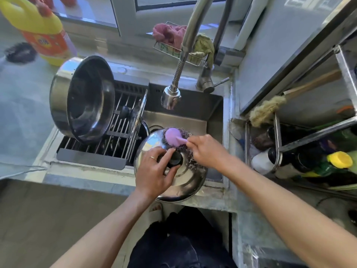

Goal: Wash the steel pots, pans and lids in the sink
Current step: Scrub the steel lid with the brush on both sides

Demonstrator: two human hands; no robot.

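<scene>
**Over the sink: lid under the scrubber**

Over the front edge of the steel sink (193, 115), a domed steel lid (185, 180), held tilted, top side up. Left hand (154, 173) curled round the black knob (174, 159) at the lid's centre, ring on one finger. Right hand (206, 149) clamped on the handle of a purple scrubber (173, 139), its dark wire pad pressed on the lid's far rim. Specks of suds on the lid near the right hand.

On the left half of the sink, a barred drain rack (119, 132); on it, a large steel pot (81, 97) tipped on its side, mouth facing right, inside dark and bare. Beneath the rack bars, another dark knob and part of a rim, too hidden to name.

Above the basin, a curved spring-neck faucet (172, 95); whether water runs cannot be told. Behind it, a wire basket (168, 49) holding a pink cloth (168, 33) and a greenish cloth (204, 45).

Far left on the grey worktop (25, 105), a yellow detergent jug (36, 28) and a dark round scourer (20, 53). To the right, a steel shelf rack (278, 136) crowded with bottles, one yellow-capped (340, 159), and a fibre brush (266, 111). Window frame at the back.
</scene>
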